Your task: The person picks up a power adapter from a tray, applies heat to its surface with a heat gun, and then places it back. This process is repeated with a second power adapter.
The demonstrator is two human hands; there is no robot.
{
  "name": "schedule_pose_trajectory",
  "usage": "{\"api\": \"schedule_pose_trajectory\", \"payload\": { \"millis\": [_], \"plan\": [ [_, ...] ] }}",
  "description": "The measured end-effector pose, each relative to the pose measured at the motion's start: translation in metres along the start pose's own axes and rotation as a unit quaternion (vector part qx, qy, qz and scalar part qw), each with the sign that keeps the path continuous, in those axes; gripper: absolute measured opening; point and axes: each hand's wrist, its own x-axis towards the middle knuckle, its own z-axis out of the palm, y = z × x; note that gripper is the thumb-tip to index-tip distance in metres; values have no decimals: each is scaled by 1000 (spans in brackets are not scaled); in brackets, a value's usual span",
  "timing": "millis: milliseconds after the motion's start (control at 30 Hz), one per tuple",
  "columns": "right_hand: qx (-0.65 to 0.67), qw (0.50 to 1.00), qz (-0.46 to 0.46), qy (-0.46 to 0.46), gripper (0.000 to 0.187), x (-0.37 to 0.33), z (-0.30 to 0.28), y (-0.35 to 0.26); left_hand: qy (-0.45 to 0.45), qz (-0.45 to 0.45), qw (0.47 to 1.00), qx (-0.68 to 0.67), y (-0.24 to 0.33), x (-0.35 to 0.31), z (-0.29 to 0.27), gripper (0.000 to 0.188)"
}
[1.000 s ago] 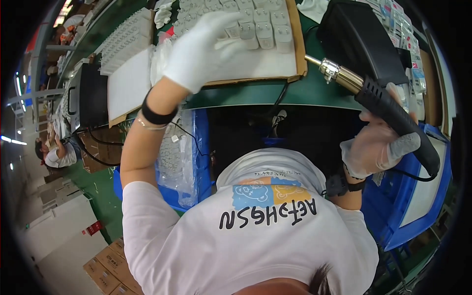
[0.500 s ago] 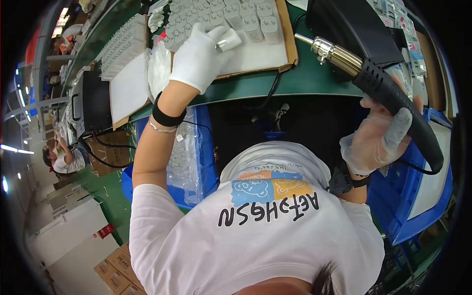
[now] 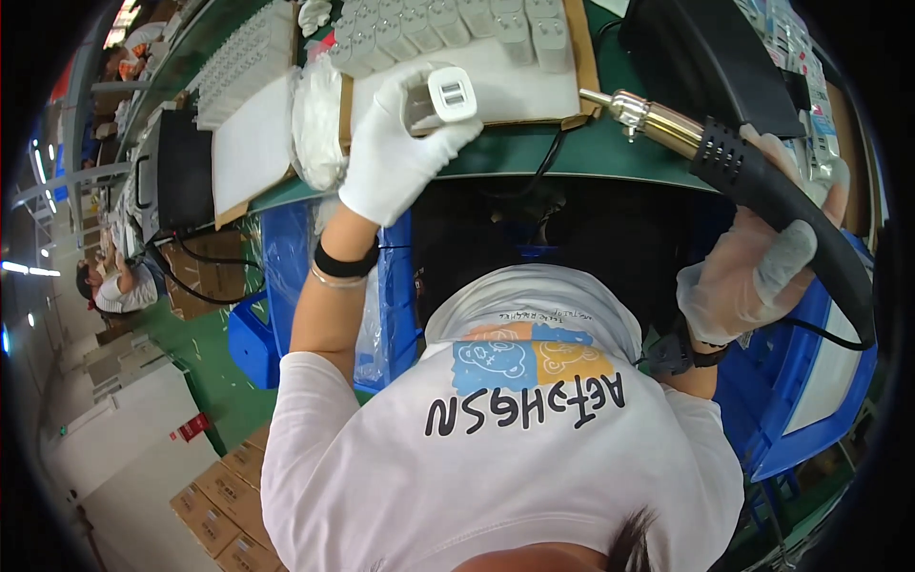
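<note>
A white USB wall charger [image 3: 452, 93] with two ports facing up is gripped in my left hand [image 3: 389, 157], which wears a white fabric glove. That hand is above the near edge of a cardboard tray [image 3: 583, 67] lined with white. Rows of similar chargers [image 3: 419, 27] stand at the tray's far side. My right hand [image 3: 748, 272], in a thin clear glove with grey finger covers, is closed around the black handle of a hot-air gun [image 3: 729, 157]. Its metal nozzle points left toward the tray, apart from the charger.
Another tray with rows of chargers [image 3: 253, 67] lies left on the green bench [image 3: 496, 157], beside crumpled clear plastic [image 3: 319, 119]. A black box-shaped unit [image 3: 705, 57] stands at the right. Blue bins [image 3: 796, 410] flank me. Other people are at the far left.
My left hand has drawn the charger back from the rows and turned it so its ports face up. My right hand with the hot-air gun has shifted slightly right and lower.
</note>
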Motion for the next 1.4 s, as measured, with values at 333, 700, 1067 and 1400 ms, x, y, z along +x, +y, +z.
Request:
{"api": "schedule_pose_trajectory", "payload": {
  "millis": [333, 700, 1067, 1400],
  "plan": [
    [26, 988, -102, -114, 68, 11, 3, 13, 42, -28, 997, -49, 10, -58, 25, 57],
    [27, 956, -96, -276, 72, 21, 4, 18, 27, -35, 997, -56, 7, -71, 32, 55],
    [26, 969, -101, -224, 71, 13, -2, 27, 24, -26, 999, -40, 2, -74, 35, 54],
    [-15, 972, -38, -231, 71, 5, -6, 18, 44, -13, 999, -15, -3, -77, 39, 53]
  ]
}}
